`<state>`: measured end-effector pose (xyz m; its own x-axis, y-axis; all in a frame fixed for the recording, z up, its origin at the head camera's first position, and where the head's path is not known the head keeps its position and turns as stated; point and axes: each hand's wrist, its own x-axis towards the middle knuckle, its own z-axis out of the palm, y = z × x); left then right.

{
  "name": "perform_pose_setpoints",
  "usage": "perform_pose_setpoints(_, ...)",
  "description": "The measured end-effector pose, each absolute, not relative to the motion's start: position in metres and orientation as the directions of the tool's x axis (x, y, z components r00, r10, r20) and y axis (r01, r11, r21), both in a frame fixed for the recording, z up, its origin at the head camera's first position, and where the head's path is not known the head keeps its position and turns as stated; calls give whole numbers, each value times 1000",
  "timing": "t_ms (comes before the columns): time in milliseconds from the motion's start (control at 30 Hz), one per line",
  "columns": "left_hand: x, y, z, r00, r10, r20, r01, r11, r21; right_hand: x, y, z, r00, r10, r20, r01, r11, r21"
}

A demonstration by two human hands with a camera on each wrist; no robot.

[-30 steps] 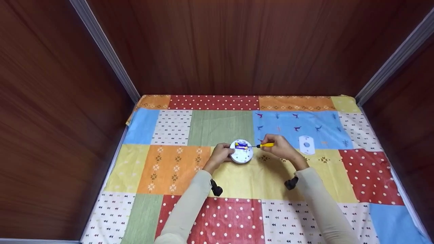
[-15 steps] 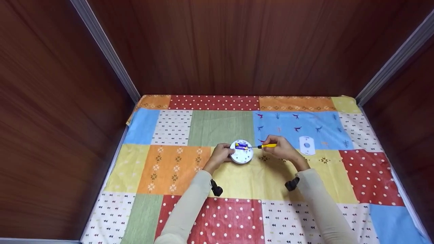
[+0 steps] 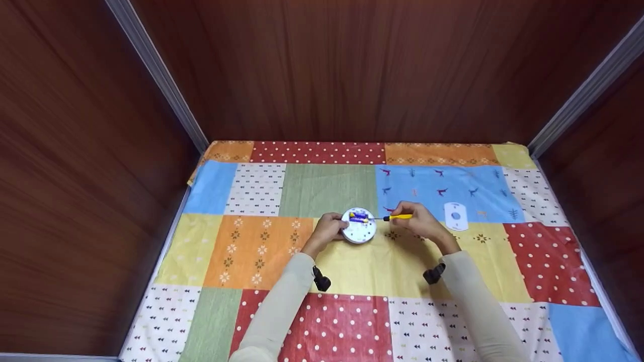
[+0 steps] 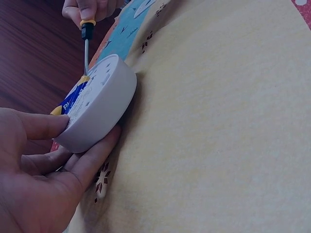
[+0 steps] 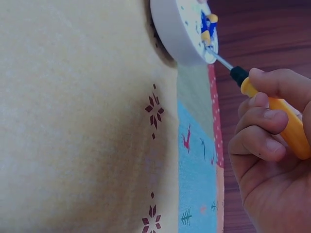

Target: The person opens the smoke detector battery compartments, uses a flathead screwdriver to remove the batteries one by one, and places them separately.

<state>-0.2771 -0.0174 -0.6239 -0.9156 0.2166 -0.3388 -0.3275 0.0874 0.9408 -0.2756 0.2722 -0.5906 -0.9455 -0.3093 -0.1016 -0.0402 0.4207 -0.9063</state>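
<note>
A round white plastic device [image 3: 359,234] with blue-and-yellow batteries [image 4: 74,99] in its upper face is tilted a little off the cloth. My left hand [image 3: 328,230] grips its left edge, thumb on top and fingers beneath, as the left wrist view shows. In my right hand [image 3: 416,221] is a screwdriver [image 3: 400,216] with a yellow handle and black collar, held between thumb and curled fingers. Its metal shaft [image 4: 86,56] points left, and the tip meets the device at the end of the batteries. The right wrist view shows this tip beside a battery's yellow end [image 5: 206,37].
A white plate with a round hole [image 3: 456,216] lies on the patchwork cloth [image 3: 332,188], right of my right hand. Brown wood-grain panels [image 3: 332,70] enclose the table at the back and both sides.
The screwdriver and my right hand have shifted very slightly right. The left hand and the device stay nearly where they were.
</note>
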Motion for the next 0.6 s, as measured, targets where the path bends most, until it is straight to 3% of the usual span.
perform_pose_setpoints(600, -278, -16, -626, -912, 207, -353, -342, 90, 935, -273, 269, -580, -962, -268, -56, -80, 472, -878)
